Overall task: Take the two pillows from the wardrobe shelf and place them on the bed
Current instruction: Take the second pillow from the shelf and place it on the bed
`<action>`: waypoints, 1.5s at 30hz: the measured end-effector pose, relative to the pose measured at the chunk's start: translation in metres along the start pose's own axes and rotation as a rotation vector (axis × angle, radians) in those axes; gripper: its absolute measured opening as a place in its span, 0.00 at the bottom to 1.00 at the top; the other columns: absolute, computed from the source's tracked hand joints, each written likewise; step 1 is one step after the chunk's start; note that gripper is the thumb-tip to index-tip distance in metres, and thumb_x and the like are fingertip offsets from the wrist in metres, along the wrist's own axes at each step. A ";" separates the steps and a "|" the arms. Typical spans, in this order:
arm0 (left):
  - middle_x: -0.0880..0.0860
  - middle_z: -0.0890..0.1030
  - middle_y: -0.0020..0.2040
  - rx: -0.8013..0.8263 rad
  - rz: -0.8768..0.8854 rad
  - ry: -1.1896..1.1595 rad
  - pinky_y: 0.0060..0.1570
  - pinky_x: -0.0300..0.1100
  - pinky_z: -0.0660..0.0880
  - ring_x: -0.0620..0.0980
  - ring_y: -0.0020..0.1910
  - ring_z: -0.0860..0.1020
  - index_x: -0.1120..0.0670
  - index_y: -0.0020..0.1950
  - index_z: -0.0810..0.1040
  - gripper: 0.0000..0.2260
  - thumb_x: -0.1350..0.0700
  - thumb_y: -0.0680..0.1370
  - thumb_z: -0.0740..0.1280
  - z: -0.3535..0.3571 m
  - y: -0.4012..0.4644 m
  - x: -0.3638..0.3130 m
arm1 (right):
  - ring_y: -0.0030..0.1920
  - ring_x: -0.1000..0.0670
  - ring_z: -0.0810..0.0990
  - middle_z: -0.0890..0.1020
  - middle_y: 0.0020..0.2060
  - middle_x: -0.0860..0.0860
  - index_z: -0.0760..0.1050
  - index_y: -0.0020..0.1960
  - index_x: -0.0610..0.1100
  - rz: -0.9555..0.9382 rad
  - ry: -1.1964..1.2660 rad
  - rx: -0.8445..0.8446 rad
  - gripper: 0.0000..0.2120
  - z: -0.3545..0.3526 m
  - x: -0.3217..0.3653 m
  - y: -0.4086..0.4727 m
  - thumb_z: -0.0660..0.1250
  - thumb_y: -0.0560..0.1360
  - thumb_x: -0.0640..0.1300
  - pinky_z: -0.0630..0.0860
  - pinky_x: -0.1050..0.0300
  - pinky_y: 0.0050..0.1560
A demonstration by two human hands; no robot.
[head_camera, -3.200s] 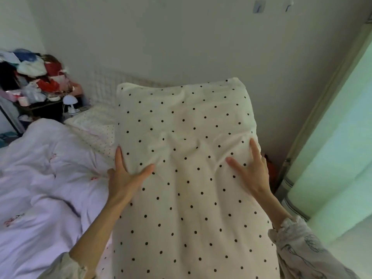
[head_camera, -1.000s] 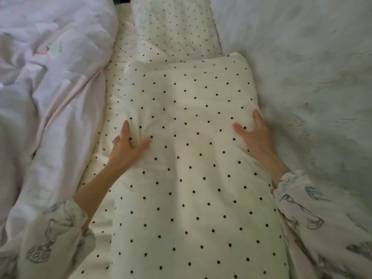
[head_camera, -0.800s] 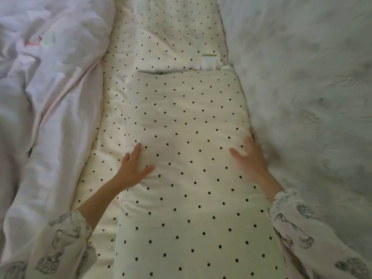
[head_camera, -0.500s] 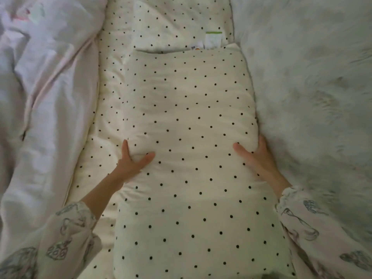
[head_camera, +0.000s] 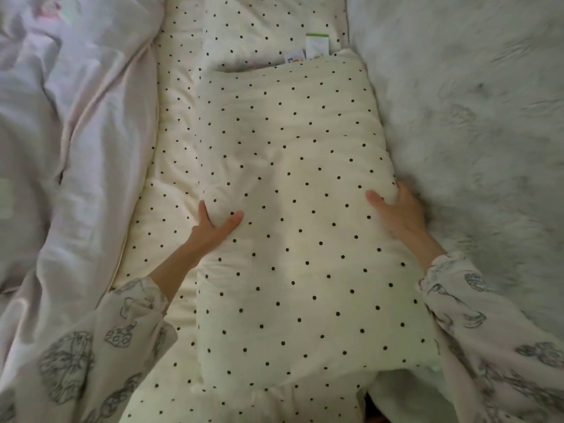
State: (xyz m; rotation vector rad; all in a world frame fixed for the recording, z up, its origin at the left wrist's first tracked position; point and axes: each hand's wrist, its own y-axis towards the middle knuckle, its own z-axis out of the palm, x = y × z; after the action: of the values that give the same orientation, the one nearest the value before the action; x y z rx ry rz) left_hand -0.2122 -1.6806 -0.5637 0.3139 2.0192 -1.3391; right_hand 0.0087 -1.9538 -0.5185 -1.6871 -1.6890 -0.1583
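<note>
A cream pillow with black dots [head_camera: 293, 190] lies lengthwise on the bed's dotted sheet [head_camera: 171, 166], running away from me. My left hand [head_camera: 213, 230] grips its left side, thumb on top and fingers tucked under. On the right side my right hand [head_camera: 399, 215] holds it the same way. A second dotted pillow [head_camera: 268, 29] lies flat just beyond the first one's far end, with white and green tags [head_camera: 316, 45] showing at the seam between them.
A rumpled pale pink duvet [head_camera: 70, 154] fills the left side. A fluffy white furry blanket [head_camera: 476, 141] borders the pillow on the right. My patterned sleeves cover both forearms near the bottom edge.
The pillow has come down from in front of the wall onto the bed. In the last second it slid a little forward towards the second pillow, and both hands stay on its sides.
</note>
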 end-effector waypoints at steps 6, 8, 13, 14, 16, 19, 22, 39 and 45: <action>0.55 0.61 0.75 -0.022 -0.013 0.014 0.68 0.52 0.66 0.56 0.70 0.66 0.46 0.76 0.41 0.48 0.36 0.68 0.69 0.007 -0.032 0.029 | 0.70 0.44 0.64 0.66 0.71 0.46 0.54 0.74 0.49 0.008 -0.062 0.038 0.40 0.000 -0.041 -0.053 0.62 0.69 0.66 0.63 0.43 0.69; 0.54 0.58 0.76 -0.004 -0.082 -0.031 0.69 0.51 0.65 0.55 0.72 0.64 0.47 0.76 0.41 0.49 0.34 0.67 0.68 0.011 -0.052 0.051 | 0.71 0.44 0.63 0.65 0.72 0.45 0.53 0.74 0.49 0.039 -0.093 0.034 0.42 -0.003 -0.053 -0.068 0.62 0.68 0.67 0.62 0.45 0.70; 0.52 0.63 0.74 -0.069 -0.161 -0.106 0.64 0.48 0.66 0.54 0.69 0.66 0.47 0.76 0.47 0.51 0.30 0.61 0.67 0.019 -0.080 0.075 | 0.72 0.42 0.59 0.60 0.73 0.43 0.47 0.75 0.52 0.111 -0.124 0.084 0.45 -0.007 -0.052 -0.079 0.64 0.67 0.67 0.59 0.44 0.70; 0.52 0.64 0.73 -0.074 -0.157 -0.099 0.63 0.47 0.67 0.54 0.69 0.67 0.47 0.76 0.47 0.52 0.29 0.61 0.68 0.018 -0.081 0.074 | 0.72 0.42 0.59 0.60 0.73 0.43 0.47 0.75 0.53 0.111 -0.124 0.089 0.46 -0.009 -0.052 -0.082 0.65 0.66 0.67 0.59 0.44 0.70; 0.52 0.66 0.72 -0.087 -0.160 -0.075 0.62 0.48 0.68 0.55 0.67 0.68 0.45 0.75 0.47 0.52 0.28 0.60 0.68 0.013 -0.082 0.075 | 0.72 0.42 0.59 0.59 0.72 0.43 0.47 0.74 0.55 0.103 -0.130 0.102 0.48 -0.010 -0.055 -0.091 0.66 0.63 0.69 0.60 0.44 0.69; 0.54 0.68 0.69 -0.141 -0.162 -0.031 0.57 0.48 0.70 0.56 0.63 0.71 0.44 0.75 0.48 0.50 0.28 0.61 0.67 0.005 -0.087 0.078 | 0.71 0.42 0.59 0.58 0.73 0.45 0.45 0.73 0.58 0.137 -0.130 0.160 0.50 0.001 -0.066 -0.107 0.63 0.60 0.72 0.61 0.44 0.68; 0.56 0.66 0.71 -0.146 -0.168 0.014 0.58 0.48 0.69 0.56 0.64 0.70 0.45 0.75 0.48 0.50 0.29 0.62 0.67 0.005 -0.089 0.081 | 0.72 0.42 0.60 0.57 0.74 0.45 0.44 0.74 0.56 0.145 -0.116 0.155 0.49 0.014 -0.079 -0.112 0.64 0.63 0.71 0.60 0.44 0.69; 0.62 0.58 0.74 -0.075 -0.186 0.138 0.68 0.57 0.63 0.62 0.71 0.61 0.49 0.76 0.39 0.45 0.35 0.71 0.63 0.020 -0.095 0.079 | 0.72 0.40 0.58 0.57 0.74 0.41 0.44 0.76 0.47 0.152 -0.243 0.152 0.40 0.005 -0.073 -0.101 0.61 0.74 0.60 0.57 0.43 0.69; 0.61 0.51 0.76 -0.159 -0.038 0.254 0.70 0.57 0.58 0.60 0.74 0.54 0.50 0.76 0.42 0.39 0.42 0.75 0.63 0.026 -0.099 0.068 | 0.74 0.39 0.49 0.49 0.75 0.40 0.46 0.75 0.48 0.011 -0.453 0.090 0.36 0.020 -0.059 -0.139 0.60 0.75 0.57 0.56 0.37 0.70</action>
State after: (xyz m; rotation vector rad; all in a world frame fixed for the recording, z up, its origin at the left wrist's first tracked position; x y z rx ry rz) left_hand -0.3056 -1.7589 -0.5436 0.3914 2.3378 -1.2010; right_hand -0.1325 -2.0092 -0.5106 -1.7524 -1.9748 0.3246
